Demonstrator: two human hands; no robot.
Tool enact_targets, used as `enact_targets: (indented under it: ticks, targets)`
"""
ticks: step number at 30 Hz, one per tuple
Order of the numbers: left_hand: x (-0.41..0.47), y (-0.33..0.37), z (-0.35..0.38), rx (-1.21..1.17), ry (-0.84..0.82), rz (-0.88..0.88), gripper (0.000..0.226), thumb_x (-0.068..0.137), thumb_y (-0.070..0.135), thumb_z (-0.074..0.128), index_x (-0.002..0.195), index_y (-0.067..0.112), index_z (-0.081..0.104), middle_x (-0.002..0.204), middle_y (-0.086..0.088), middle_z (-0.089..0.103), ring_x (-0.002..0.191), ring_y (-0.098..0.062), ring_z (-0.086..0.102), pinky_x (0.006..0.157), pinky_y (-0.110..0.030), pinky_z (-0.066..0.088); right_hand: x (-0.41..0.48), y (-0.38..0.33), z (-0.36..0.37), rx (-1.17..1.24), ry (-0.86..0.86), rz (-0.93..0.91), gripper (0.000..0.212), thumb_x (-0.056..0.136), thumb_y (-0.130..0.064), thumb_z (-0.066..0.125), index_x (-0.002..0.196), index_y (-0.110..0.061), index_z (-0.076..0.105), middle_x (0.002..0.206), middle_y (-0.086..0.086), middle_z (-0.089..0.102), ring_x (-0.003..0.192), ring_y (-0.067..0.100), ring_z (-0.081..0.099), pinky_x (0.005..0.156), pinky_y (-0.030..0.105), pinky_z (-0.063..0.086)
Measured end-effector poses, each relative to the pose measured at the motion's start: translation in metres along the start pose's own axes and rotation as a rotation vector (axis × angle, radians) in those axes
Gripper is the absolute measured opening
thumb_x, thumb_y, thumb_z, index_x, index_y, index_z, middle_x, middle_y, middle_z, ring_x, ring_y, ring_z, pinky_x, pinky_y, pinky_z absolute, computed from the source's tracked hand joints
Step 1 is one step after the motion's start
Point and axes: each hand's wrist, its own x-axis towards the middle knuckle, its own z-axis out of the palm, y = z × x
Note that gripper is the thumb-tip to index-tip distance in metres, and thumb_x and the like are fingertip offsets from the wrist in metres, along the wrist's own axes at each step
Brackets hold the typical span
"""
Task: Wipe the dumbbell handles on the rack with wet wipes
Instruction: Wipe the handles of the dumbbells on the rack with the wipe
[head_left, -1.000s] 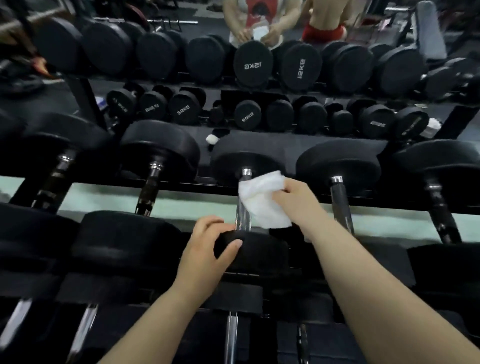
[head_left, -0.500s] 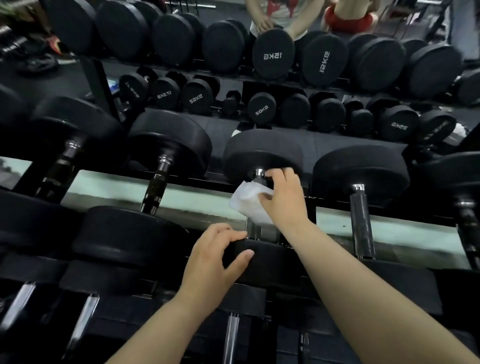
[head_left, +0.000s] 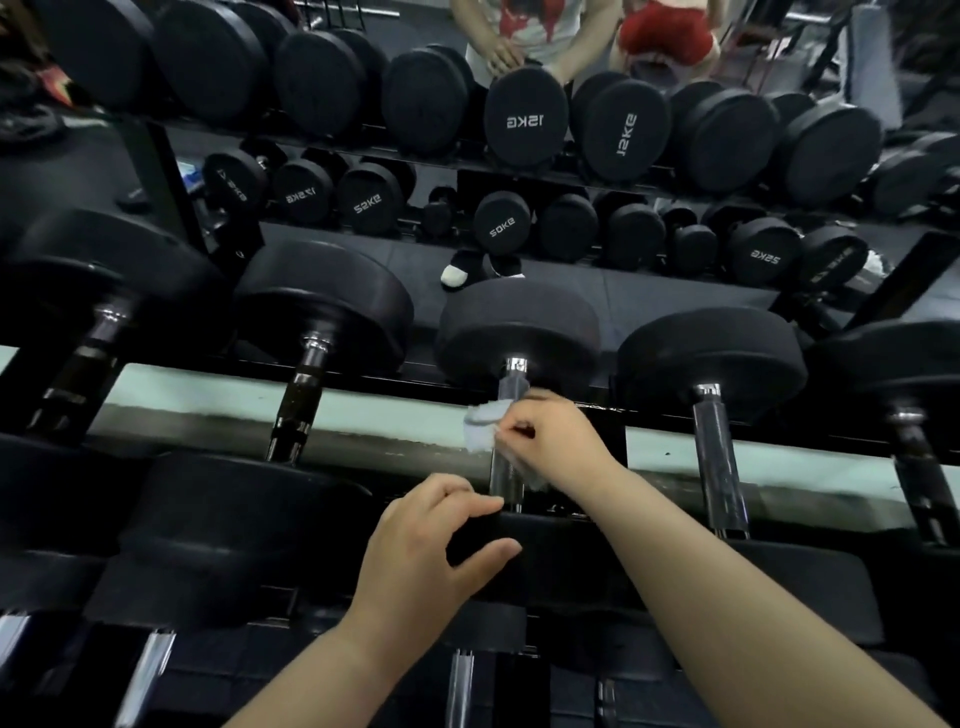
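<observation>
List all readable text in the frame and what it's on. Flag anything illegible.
All markings are mirrored reflections on dumbbell end caps.
"15KG" reversed: upper-row cap.
"15KG" reversed and rotated, less sure: the cap to its right.
"25KG" reversed: lower-row cap.
"17.5KG" reversed: lower-row cap.
"20KG" reversed: lower-row cap.
"25KG" reversed: lower-row cap at right.
Too blurred: leftmost labelled cap, far-right cap.

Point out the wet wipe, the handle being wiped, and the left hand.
wet wipe (head_left: 480, 428), head view, bunched part left of the handle.
handle (head_left: 506, 480), head view, bare chrome below the wipe.
left hand (head_left: 421, 556), head view, back of hand.
</observation>
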Motion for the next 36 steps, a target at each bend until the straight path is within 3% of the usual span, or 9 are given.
enact_targets:
  ticks: [5, 12, 17, 20, 24, 26, 29, 32, 36]
  targets:
    - [-0.001, -0.002, 0.003, -0.009, 0.022, -0.001, 0.031, 0.071, 0.05, 0.051, 0.093, 0.03, 0.059, 0.086, 0.016, 0.053, 0.085, 0.0, 0.049, 0.066, -0.019, 0.045, 0.024, -0.004, -0.005, -0.018, 0.145, 0.077, 0.018, 0.083, -0.006, 0.053, 0.083, 0.002, 0.069, 0.061, -0.009, 0.042, 0.095, 0.02, 0.053, 0.068, 0.015, 0.028]
    - [0.002, -0.006, 0.003, -0.019, -0.009, 0.014, 0.037, 0.069, 0.051, 0.053, 0.087, 0.022, 0.066, 0.087, 0.016, 0.056, 0.088, -0.002, 0.05, 0.065, -0.025, 0.049, -0.011, 0.002, -0.003, -0.137, -0.265, -0.102, 0.015, 0.081, -0.012, 0.06, 0.084, 0.0, 0.068, 0.095, 0.019, 0.06, 0.092, 0.028, 0.056, 0.083, 0.035, 0.045]
    - [-0.002, -0.009, 0.006, -0.105, -0.01, -0.011, 0.046, 0.073, 0.069, 0.044, 0.098, 0.032, 0.055, 0.092, 0.031, 0.05, 0.094, 0.01, 0.047, 0.076, -0.015, 0.044, 0.021, 0.001, -0.011, 0.024, 0.044, 0.0, 0.012, 0.08, -0.004, 0.059, 0.08, 0.003, 0.07, 0.067, -0.008, 0.046, 0.082, 0.009, 0.044, 0.066, 0.008, 0.033]
    - [-0.002, -0.013, 0.008, -0.196, -0.032, -0.047, 0.054, 0.071, 0.077, 0.039, 0.104, 0.036, 0.052, 0.104, 0.041, 0.046, 0.096, 0.011, 0.047, 0.086, -0.017, 0.041, 0.013, 0.0, -0.008, 0.091, 0.122, 0.029, 0.01, 0.078, -0.002, 0.061, 0.079, 0.003, 0.07, 0.065, -0.018, 0.039, 0.074, 0.007, 0.044, 0.064, 0.005, 0.033]
    - [0.0, -0.013, 0.008, -0.198, -0.027, -0.032, 0.053, 0.071, 0.076, 0.041, 0.1, 0.034, 0.054, 0.093, 0.032, 0.051, 0.094, 0.003, 0.051, 0.087, -0.015, 0.041, -0.012, -0.002, -0.005, -0.135, -0.309, -0.177, 0.014, 0.08, -0.01, 0.061, 0.086, 0.001, 0.068, 0.083, 0.007, 0.057, 0.091, 0.024, 0.053, 0.075, 0.019, 0.037]
    - [0.0, -0.014, 0.008, -0.177, -0.03, -0.013, 0.052, 0.072, 0.075, 0.041, 0.099, 0.032, 0.053, 0.095, 0.03, 0.049, 0.094, 0.004, 0.05, 0.087, -0.014, 0.041, -0.01, -0.003, -0.007, -0.155, -0.384, -0.165, 0.012, 0.082, -0.013, 0.06, 0.081, -0.004, 0.068, 0.076, 0.002, 0.053, 0.086, 0.023, 0.05, 0.072, 0.022, 0.033]
    - [0.0, -0.013, 0.007, -0.179, -0.031, -0.024, 0.053, 0.072, 0.076, 0.04, 0.1, 0.033, 0.053, 0.093, 0.033, 0.049, 0.097, 0.018, 0.044, 0.089, -0.008, 0.038, 0.007, -0.002, -0.01, -0.069, -0.189, -0.051, 0.024, 0.082, -0.011, 0.059, 0.059, -0.018, 0.06, 0.062, -0.01, 0.048, 0.073, 0.012, 0.043, 0.061, 0.019, 0.028]
    - [-0.002, -0.014, 0.008, -0.18, -0.026, -0.034, 0.053, 0.072, 0.076, 0.039, 0.101, 0.034, 0.053, 0.095, 0.036, 0.051, 0.098, 0.021, 0.042, 0.089, -0.005, 0.036, 0.018, -0.001, -0.008, 0.008, 0.071, 0.032, 0.014, 0.083, -0.008, 0.057, 0.081, -0.001, 0.069, 0.061, -0.008, 0.05, 0.079, 0.01, 0.048, 0.066, 0.017, 0.029]
    - [-0.002, -0.014, 0.008, -0.184, -0.019, -0.041, 0.052, 0.072, 0.076, 0.039, 0.1, 0.034, 0.053, 0.1, 0.04, 0.048, 0.096, 0.017, 0.045, 0.087, -0.009, 0.039, -0.002, 0.002, -0.004, -0.089, -0.102, -0.037, 0.015, 0.082, -0.011, 0.057, 0.088, -0.004, 0.069, 0.098, 0.013, 0.063, 0.1, 0.023, 0.054, 0.076, 0.017, 0.034]
